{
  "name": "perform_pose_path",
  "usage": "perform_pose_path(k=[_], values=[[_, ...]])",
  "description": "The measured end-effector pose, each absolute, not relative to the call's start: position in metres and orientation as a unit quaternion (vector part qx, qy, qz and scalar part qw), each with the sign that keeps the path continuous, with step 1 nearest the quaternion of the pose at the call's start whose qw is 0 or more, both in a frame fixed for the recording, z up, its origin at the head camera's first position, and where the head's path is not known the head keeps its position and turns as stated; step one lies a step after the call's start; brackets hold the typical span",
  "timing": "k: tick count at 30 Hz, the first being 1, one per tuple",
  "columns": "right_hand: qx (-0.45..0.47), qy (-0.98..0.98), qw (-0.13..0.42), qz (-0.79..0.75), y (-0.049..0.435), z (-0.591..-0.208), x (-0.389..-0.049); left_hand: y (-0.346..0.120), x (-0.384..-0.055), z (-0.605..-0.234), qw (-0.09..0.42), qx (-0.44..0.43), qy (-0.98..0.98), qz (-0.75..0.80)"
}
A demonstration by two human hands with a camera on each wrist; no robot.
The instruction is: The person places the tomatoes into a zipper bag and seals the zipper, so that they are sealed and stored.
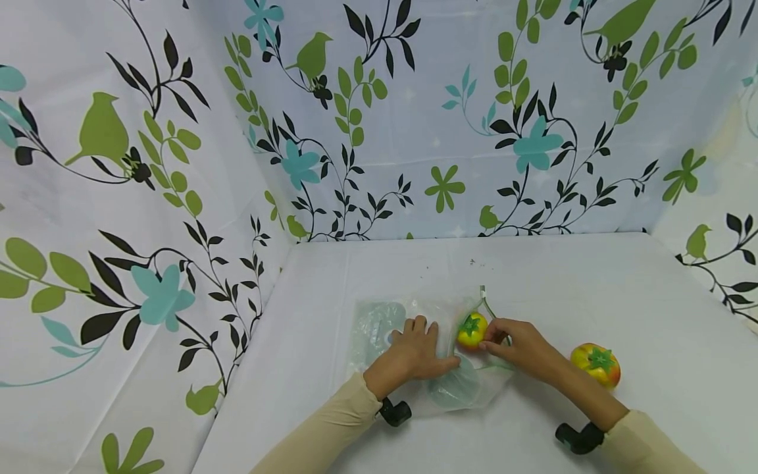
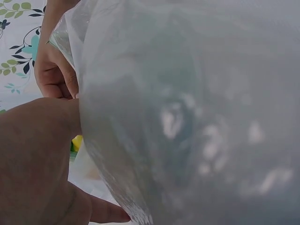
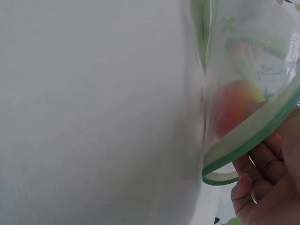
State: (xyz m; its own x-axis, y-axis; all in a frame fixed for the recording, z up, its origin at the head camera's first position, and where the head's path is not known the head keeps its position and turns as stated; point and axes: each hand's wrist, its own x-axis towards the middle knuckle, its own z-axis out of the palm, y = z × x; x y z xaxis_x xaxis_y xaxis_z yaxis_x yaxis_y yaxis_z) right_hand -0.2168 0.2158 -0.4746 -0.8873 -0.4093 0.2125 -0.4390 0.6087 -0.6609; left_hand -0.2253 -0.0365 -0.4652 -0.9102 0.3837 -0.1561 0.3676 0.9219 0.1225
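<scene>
Zip-top plastic bag (image 1: 453,388), lying on the white surface (image 1: 533,263) with its green-edged mouth (image 3: 251,143) gaping toward the right. A yellow-and-red tomato (image 1: 472,330), calyx upward in the head view, sits within that mouth. The right hand (image 1: 518,345) reaches in from the right, fingers curled; its grip is narrowed, with thumb and forefinger appearing to pinch the tomato's side, although the wrist views partly hide the contact. The left hand (image 1: 417,352) lies over the bag with fingers spread; its grip is wide and encloses nothing. This pressure presumably steadies the light, slippery film, while the parted rim leaves room for fruit and fingertips. The filmy wall blurs the tomato in the right wrist view. A second tomato (image 1: 595,365) rests outside the bag, beside the right forearm.
</scene>
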Motion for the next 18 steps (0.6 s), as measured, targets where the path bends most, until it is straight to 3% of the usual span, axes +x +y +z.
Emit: perform_pose_path(k=[18], values=[[0.255, -0.9, 0.008, 0.353, 0.2116, -0.477, -0.2159, -0.0349, -0.2255, -0.4666, 0.099, 0.182, 0.977, 0.05]])
